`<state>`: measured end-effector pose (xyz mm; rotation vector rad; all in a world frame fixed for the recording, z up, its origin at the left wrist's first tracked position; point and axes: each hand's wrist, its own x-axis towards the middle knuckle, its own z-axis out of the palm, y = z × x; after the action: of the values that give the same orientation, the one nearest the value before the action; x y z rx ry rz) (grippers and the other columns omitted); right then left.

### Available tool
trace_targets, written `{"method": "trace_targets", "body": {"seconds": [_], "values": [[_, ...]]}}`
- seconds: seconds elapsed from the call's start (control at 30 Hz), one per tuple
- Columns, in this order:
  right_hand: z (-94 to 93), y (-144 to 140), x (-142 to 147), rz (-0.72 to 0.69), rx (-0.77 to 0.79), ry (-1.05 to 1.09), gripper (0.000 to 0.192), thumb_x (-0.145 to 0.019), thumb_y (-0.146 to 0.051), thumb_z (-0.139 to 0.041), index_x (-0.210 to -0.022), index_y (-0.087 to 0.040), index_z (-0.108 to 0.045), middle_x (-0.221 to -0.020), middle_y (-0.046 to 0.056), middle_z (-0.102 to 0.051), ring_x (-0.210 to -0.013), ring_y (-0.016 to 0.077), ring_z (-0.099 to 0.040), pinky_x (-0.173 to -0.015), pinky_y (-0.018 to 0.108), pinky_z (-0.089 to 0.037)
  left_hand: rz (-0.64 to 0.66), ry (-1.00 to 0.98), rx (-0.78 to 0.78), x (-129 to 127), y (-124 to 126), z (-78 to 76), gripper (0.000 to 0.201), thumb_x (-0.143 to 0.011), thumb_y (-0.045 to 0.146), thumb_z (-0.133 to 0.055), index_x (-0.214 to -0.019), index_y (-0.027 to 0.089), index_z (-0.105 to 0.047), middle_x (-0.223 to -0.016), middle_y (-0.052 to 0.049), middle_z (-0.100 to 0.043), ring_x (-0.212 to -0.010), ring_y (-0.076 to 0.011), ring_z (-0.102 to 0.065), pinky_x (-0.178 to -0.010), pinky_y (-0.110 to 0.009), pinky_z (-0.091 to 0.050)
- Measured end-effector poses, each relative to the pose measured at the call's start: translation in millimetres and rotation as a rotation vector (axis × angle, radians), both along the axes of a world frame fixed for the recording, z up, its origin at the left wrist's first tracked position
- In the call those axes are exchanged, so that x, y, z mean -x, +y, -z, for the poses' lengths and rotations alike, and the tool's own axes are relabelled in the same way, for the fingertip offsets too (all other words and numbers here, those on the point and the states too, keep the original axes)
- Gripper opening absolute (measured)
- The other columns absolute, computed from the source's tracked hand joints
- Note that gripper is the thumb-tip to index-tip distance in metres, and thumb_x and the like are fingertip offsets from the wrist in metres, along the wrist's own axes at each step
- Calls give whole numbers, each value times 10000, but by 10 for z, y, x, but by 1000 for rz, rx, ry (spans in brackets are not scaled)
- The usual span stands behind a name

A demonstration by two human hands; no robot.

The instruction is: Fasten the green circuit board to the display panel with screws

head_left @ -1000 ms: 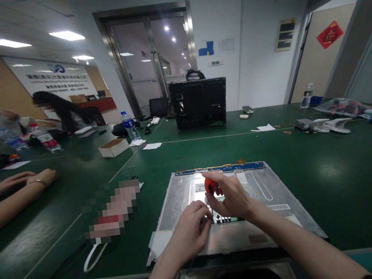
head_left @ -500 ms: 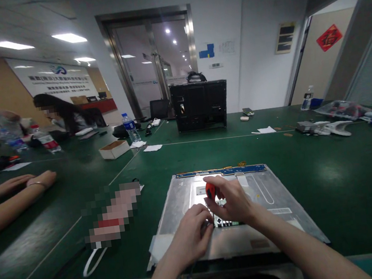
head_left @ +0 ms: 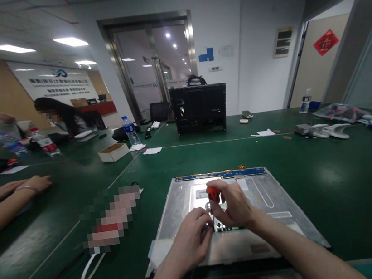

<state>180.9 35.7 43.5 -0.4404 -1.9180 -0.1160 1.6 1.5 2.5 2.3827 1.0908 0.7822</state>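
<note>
A flat silver metal panel (head_left: 278, 191), which looks like the back of a display, lies on the table in front of me. A small green circuit board (head_left: 225, 227) sits near its middle, partly hidden by my hands. Above the board my right hand (head_left: 234, 204) grips a screwdriver (head_left: 213, 194) by its red and black handle, held upright. My left hand (head_left: 192, 235) rests on the panel beside the board, its fingers curled together near the screwdriver's lower end. Whatever lies between those fingers is hidden. Along the panel's far edge runs a blue circuit strip (head_left: 221, 175).
Left of the panel is a blurred-out pink object (head_left: 116, 217) with a white loop. A co-worker's forearms (head_left: 18, 198) rest on the green table (head_left: 346, 210) at left. Farther back stand an open white box (head_left: 114, 152), a water bottle (head_left: 130, 130) and a black monitor housing (head_left: 200, 109).
My right hand has turned slightly around the screwdriver handle. My left hand stays in place by the board. The whole view has shifted a little, and the co-worker's hands have moved slightly left.
</note>
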Motion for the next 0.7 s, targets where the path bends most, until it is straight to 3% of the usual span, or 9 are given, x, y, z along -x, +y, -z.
{"method": "trace_targets", "body": {"seconds": [0.33,0.5,0.7], "values": [[57,20,-5,98,-17,18,337,-911,-251,-517,-1225,-209,-403,-650,-60,-585,-449,105,-495,-462,213,-385,15,4,21,13,7,45,196,-883,110,-471,-942,177,-645,-1006,-98,-616,-945,-244,-583,-805,-352,-479],[42,36,-9,51,-12,-14,323,-941,-292,-518,-1240,-214,-426,-694,-44,-608,-493,101,-520,-481,208,-404,-1,12,18,5,-8,18,194,-877,101,-457,-908,174,-634,-979,-100,-616,-930,-247,-586,-786,-349,-477],[-44,-12,-28,-66,30,-41,443,-884,-194,-457,-1325,-186,-410,-770,1,-615,-589,135,-567,-510,239,-455,14,1,10,0,-8,12,176,-876,107,-465,-893,180,-624,-1017,-100,-618,-956,-246,-582,-824,-363,-477]]}}
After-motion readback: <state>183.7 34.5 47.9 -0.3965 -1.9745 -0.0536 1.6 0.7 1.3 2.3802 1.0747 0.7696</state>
